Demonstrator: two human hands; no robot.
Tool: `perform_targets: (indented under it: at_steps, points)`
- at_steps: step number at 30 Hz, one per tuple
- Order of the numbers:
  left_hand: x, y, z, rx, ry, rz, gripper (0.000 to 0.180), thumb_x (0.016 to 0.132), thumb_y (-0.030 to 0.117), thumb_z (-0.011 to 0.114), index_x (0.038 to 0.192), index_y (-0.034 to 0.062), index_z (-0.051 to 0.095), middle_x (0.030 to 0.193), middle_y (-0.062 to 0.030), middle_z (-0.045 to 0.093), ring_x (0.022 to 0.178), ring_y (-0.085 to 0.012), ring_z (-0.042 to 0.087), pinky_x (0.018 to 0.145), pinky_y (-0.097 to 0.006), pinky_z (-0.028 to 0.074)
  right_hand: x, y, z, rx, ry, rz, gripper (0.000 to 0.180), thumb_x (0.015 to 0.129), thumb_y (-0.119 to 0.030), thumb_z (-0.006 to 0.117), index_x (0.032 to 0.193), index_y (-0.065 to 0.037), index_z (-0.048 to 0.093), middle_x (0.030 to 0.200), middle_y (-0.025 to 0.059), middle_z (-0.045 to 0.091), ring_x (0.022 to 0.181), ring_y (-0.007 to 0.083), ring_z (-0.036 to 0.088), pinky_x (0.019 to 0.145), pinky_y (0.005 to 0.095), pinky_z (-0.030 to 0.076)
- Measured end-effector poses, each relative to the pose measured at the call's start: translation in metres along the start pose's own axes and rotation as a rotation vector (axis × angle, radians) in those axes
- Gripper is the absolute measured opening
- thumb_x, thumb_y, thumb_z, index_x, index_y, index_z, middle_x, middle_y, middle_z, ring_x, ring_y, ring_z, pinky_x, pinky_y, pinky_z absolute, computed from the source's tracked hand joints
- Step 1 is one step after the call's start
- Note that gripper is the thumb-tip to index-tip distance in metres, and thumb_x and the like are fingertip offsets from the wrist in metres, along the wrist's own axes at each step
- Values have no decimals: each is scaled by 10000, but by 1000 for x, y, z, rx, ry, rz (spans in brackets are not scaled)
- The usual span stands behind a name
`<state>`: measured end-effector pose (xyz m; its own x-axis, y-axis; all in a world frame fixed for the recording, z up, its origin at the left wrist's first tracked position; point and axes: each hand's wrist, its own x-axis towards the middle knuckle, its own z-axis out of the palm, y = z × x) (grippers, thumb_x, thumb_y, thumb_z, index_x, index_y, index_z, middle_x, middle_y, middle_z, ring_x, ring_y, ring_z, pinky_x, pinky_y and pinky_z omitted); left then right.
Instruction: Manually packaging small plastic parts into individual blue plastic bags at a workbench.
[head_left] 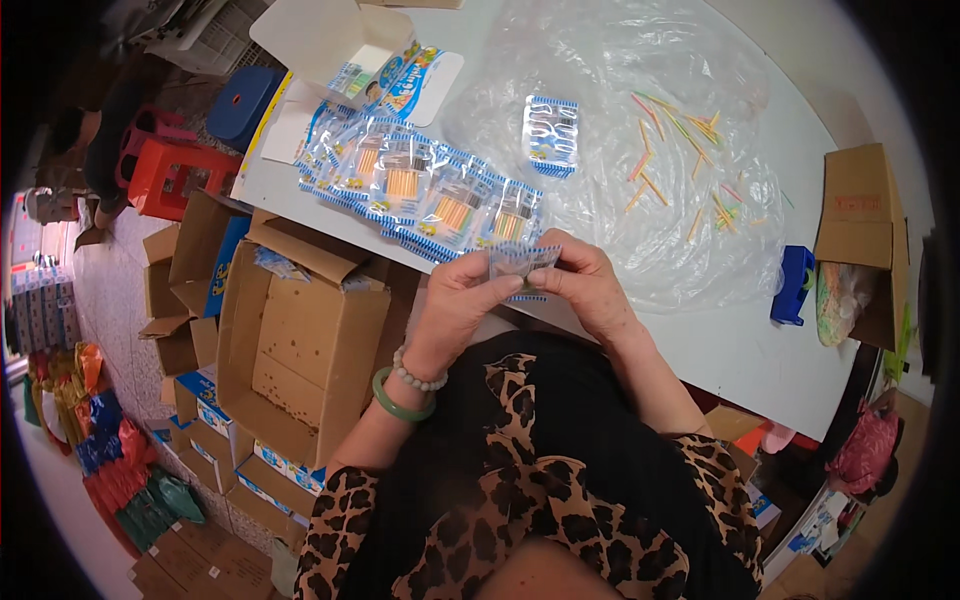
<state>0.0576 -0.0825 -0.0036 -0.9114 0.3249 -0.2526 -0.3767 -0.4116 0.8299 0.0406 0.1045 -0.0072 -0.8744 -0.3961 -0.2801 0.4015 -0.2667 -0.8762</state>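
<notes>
- In the middle of the frame, your left hand (462, 292) and right hand (590, 285) both pinch one small blue-edged packet (522, 262) between the fingers, just above the near edge of the desk (720, 350).
- Just beyond the hands, a row of filled packets (420, 190) lies overlapping on the desk; this part looks done.
- Further, at upper right, loose coloured sticks (680, 160) lie scattered on a clear plastic sheet (620, 70), so work seems left.
- One single packet (551, 135) lies apart, upper centre.
- At the left, an open cardboard box (300, 350) stands on the floor.
</notes>
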Motion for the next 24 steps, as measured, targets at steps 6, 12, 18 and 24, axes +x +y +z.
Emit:
perform_targets:
  at_steps: [6, 12, 18, 24]
  points:
    - [-16, -18, -32, 137, 115, -56, 214, 888, 70, 601, 1068, -40, 637, 955, -41, 663, 850, -76, 589, 759, -217, 477, 3, -2, 9, -438, -29, 30, 231, 861, -197, 625, 995, -11, 599, 916, 64, 629, 840, 160, 594, 736, 286, 463]
    - [-24, -21, -40, 18, 220, 68, 247, 925, 99, 552, 1104, -60, 612, 1007, -64, 651, 879, -96, 596, 806, -245, 490, 46, 7, 24, -1307, 460, 99, 585, 832, -328, 617, 1279, -3, 429, 927, 187, 644, 783, 297, 643, 712, 337, 495]
    - [-23, -9, -30, -162, 251, 40, 281, 960, 128, 494, 1143, -71, 573, 1036, -70, 641, 883, -104, 600, 810, -258, 493, 54, 25, 6, -1039, 595, -13, 670, 792, -205, 651, 1345, 20, 348, 895, 137, 659, 754, 227, 652, 695, 315, 501]
    - [-25, -20, -48, 13, 220, 99, 254, 956, 129, 506, 1099, -63, 589, 995, -66, 644, 835, -99, 603, 795, -256, 493, 25, -2, -7, -14, 491, 14, 363, 748, -39, 647, 1100, 29, 591, 969, 102, 664, 826, 185, 654, 779, 307, 527]
